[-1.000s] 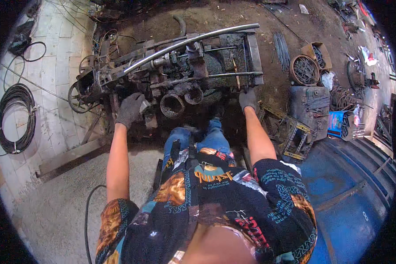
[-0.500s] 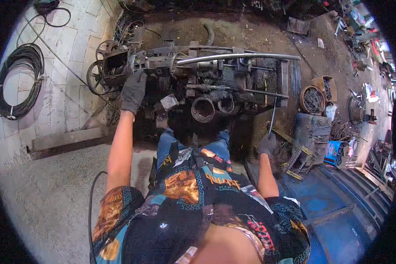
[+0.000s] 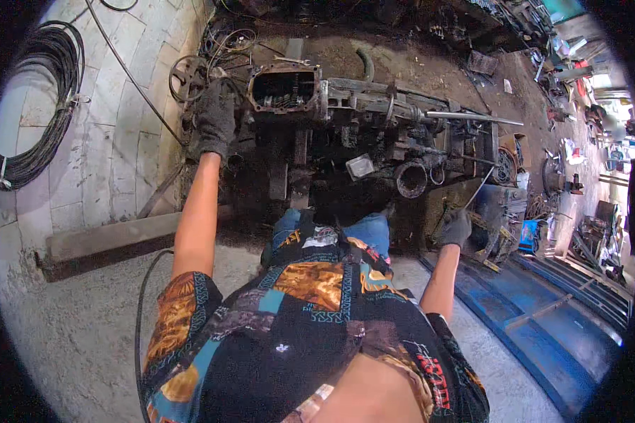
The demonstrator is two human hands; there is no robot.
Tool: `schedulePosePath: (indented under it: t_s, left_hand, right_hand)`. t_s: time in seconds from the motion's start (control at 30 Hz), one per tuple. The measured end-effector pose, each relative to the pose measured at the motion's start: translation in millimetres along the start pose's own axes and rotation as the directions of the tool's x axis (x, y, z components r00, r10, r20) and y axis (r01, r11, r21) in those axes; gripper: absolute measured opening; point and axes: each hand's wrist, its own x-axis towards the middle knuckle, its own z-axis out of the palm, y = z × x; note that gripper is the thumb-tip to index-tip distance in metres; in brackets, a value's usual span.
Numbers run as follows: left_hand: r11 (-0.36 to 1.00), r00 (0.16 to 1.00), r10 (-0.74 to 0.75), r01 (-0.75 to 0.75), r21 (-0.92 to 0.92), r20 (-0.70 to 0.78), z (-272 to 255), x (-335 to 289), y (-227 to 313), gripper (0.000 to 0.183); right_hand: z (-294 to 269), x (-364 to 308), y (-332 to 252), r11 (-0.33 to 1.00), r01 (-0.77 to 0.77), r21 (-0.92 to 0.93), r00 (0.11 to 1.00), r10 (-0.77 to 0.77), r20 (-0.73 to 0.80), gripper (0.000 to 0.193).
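The left hand and right hand are covered by matt grey cloth gloves. The far machine is formed of dull, grimy metal, topped by a smooth, glossy metal bar. Rough concrete floor is seen near left, scuffed blue metal panels at right.

2 grey gloves, multicoloured patchwork-print shirt, blue jeans

Dim, grainy view, bright glare at upper right, deep shadow beneath machine, fisheye-curved edges, black corners
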Motion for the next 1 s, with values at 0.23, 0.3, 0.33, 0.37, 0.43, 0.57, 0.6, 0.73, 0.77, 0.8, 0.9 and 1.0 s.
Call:
schedulePosePath:
  t_s: [0.23,0.3,0.33,0.37,0.43,0.57,0.6,0.73,0.77,0.8,0.9,1.0]
  left_hand:
    - [0.984,0.961,-0.169,0.151,0.098,0.22,20,-34,-100,0.054]
    - [0.956,0.928,-0.293,0.282,0.08,0.232,23,-37,-105,0.059]
    - [0.972,0.918,-0.231,0.203,0.116,0.323,21,-33,-89,0.061]
    - [0.979,0.896,-0.184,0.13,0.159,0.403,15,-32,-77,0.063]
    - [0.958,0.888,-0.281,0.284,0.045,0.365,13,-30,-62,0.064]
    - [0.921,0.777,-0.285,0.059,0.385,0.562,7,-27,-67,0.067]
    - [0.92,0.78,-0.287,0.062,0.388,0.556,10,-27,-66,0.067]
    - [0.922,0.853,-0.385,0.342,0.179,0.352,20,-47,-89,0.072]
    - [0.934,0.872,-0.35,0.297,0.2,0.342,21,-47,-90,0.075]
    - [0.945,0.878,-0.321,0.27,0.187,0.354,24,-37,-80,0.075]
    - [0.934,0.823,-0.351,0.271,0.235,0.446,22,-19,-64,0.08]
    - [0.962,0.907,-0.215,0.134,0.238,0.361,37,-17,-95,0.075]
  right_hand:
    - [59,-34,9,0.132,0.842,-0.523,0.403,-0.8,0.446,0.02]
    - [114,-114,-21,0.879,0.465,-0.108,0.853,-0.412,0.321,0.025]
    - [119,-126,-23,0.875,0.471,-0.114,0.855,-0.421,0.302,0.025]
    - [125,-133,-23,0.915,0.36,-0.181,0.885,-0.273,0.378,0.024]
    - [145,-144,-16,0.931,0.252,-0.264,0.882,-0.108,0.459,0.024]
    - [195,-171,0,0.911,0.141,-0.387,0.769,0.145,0.622,0.027]
    - [206,-163,22,0.921,0.212,-0.326,0.735,0.069,0.674,0.029]
    - [265,-173,59,0.834,0.368,-0.411,0.594,0.129,0.794,0.04]
    - [277,-167,75,0.837,0.365,-0.407,0.6,0.122,0.79,0.04]
    - [286,-151,99,0.812,0.45,-0.372,0.601,0.032,0.799,0.041]
    - [317,-166,114,0.703,0.661,-0.264,0.544,-0.207,0.813,0.042]
    - [340,-216,74,0.621,0.7,-0.352,0.554,-0.162,0.817,0.044]
